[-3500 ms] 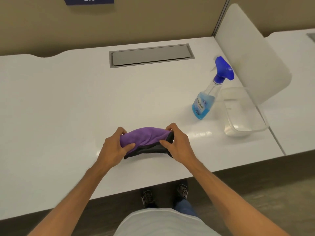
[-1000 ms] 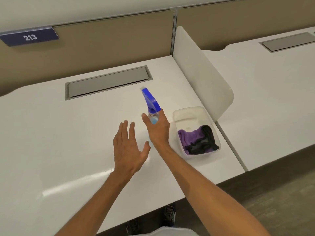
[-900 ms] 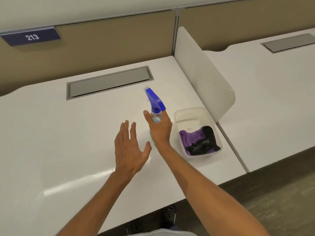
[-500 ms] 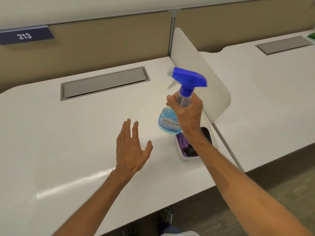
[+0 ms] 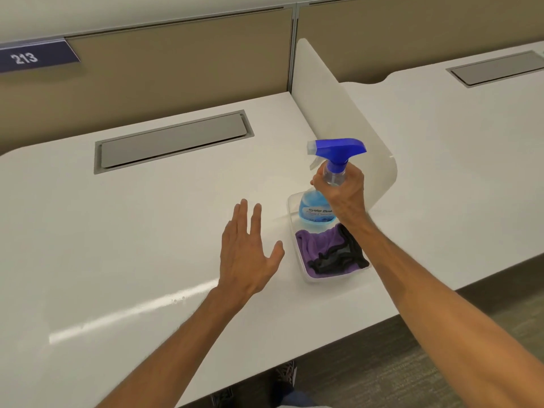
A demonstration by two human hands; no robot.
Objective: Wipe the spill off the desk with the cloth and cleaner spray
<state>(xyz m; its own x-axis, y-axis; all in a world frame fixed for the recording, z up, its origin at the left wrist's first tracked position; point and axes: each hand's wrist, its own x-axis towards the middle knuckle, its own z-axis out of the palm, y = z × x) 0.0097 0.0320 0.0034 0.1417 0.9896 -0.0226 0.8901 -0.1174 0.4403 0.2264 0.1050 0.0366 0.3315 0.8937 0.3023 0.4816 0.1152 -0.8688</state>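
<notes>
My right hand [image 5: 343, 191] grips the neck of the cleaner spray bottle [image 5: 316, 212], a clear bottle with blue liquid and a blue trigger head, held upright over the far end of a clear plastic bin [image 5: 306, 276]. The purple cloth with black trim [image 5: 319, 248] lies crumpled in the near end of that bin. My left hand [image 5: 248, 254] hovers flat over the white desk [image 5: 132, 245], fingers spread, holding nothing, just left of the bin. No spill shows on the desk surface.
A grey cable hatch [image 5: 173, 139] is set into the desk at the back. A white divider panel [image 5: 338, 119] rises right of the bin, with a second desk [image 5: 471, 172] beyond it. A beige partition wall carries a sign reading 213 [image 5: 25, 58].
The cloth went from both hands into the bin. My right hand took the spray bottle off the desk, lifted it and carried it right, now over the bin. The left hand stayed hovering.
</notes>
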